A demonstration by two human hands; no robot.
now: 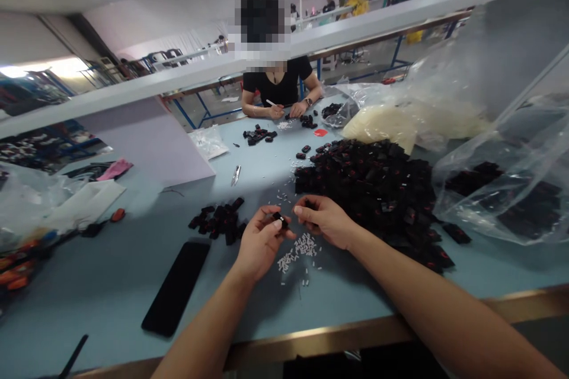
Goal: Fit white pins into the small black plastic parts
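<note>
Forearms (205, 327) reached in; the left hand (260, 244) pinched a black piece (280, 219) (fingertips, for control). The right hand (323, 221) curled beside it, its hold unclear.

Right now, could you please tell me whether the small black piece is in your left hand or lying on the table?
In the hand: the left hand pinches the small black piece between its fingers, above the table.

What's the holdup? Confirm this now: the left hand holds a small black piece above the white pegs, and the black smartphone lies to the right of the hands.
Wrong on one point: in the head view, the black smartphone lies left of the left hand and right hand, not to their right. The rest stands: the left hand holds a small black piece above the white pegs.
</note>
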